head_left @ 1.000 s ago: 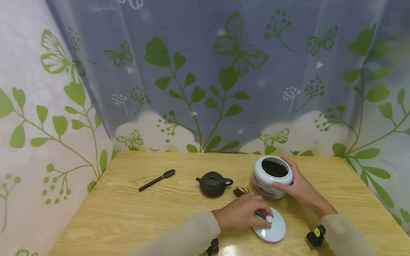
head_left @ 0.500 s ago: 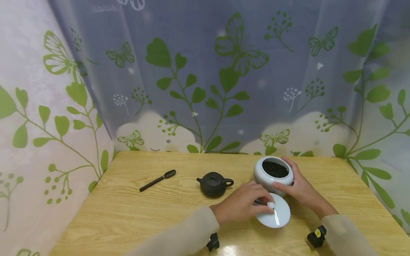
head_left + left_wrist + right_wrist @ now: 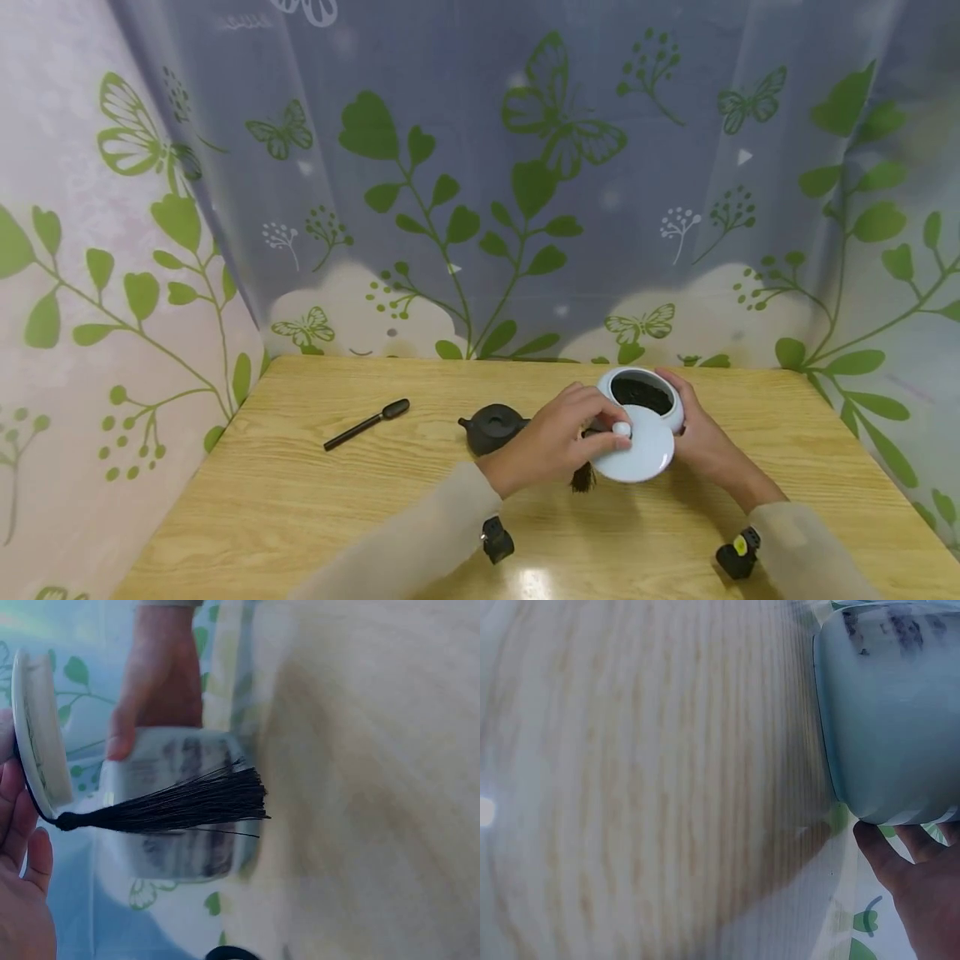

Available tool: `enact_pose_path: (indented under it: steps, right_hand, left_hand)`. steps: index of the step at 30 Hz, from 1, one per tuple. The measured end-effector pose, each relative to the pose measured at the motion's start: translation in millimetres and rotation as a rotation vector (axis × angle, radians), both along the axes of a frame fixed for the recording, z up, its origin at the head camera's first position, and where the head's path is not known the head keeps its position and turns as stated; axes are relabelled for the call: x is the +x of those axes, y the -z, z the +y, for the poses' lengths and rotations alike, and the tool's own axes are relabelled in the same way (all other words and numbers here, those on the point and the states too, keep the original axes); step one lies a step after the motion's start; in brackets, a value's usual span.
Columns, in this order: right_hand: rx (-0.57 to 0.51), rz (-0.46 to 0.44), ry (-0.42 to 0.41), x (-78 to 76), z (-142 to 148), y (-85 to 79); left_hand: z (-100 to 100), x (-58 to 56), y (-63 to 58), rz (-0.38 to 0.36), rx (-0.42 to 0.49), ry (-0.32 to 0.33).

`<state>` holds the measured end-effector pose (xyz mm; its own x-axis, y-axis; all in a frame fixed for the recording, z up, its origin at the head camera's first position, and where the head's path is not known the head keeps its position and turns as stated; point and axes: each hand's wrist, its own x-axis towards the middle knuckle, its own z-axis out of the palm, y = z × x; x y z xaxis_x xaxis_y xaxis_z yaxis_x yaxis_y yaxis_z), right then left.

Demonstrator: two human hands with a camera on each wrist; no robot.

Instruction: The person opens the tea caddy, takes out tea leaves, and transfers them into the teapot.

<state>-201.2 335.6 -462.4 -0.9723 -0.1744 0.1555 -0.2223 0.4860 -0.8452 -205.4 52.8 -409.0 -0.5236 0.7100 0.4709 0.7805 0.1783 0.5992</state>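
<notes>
My left hand (image 3: 551,433) pinches the knob of a white, round lid (image 3: 645,458), held tilted close in front of the jar's mouth and overlapping its near rim in the head view. A dark tassel (image 3: 172,802) hangs from the knob by a cord. The white porcelain jar (image 3: 892,720) bears a dark painted pattern and holds dark, loose leaves that look like tea (image 3: 637,395). My right hand (image 3: 701,446) grips the jar's right side, its thumb mostly hidden behind the lid in the head view. In the left wrist view, the lid (image 3: 41,735) stands apart from the jar (image 3: 172,761).
A dark teapot (image 3: 491,427) stands left of the jar, its handle partly covered by my left hand. Farther left a black scoop (image 3: 367,423) lies on the wooden table (image 3: 285,517). Printed curtains (image 3: 465,275) rise at the table's back edge and sides.
My left hand has raised the lid from low over the table up and toward the jar's mouth, the tassel now dangling. My right hand keeps its grip on the jar.
</notes>
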Motion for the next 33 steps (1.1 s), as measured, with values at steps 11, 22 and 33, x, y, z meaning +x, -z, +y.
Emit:
enact_pose_path:
  steps: [11,22,33]
  right_hand:
    - [0.002,-0.058,-0.043,3.8,0.9,-3.6]
    - [0.022,-0.063,-0.025,4.3,-0.6,-7.2]
    - [0.028,-0.093,-0.029,4.8,-0.5,-6.6]
  left_hand:
    - [21.1,-25.5,-11.8,0.14,-0.066,-0.177]
    - [48.7,-42.1,-18.1,0.236,-0.17,-0.288]
    - [61.4,-47.3,-14.1,0.282,-0.268,-0.343]
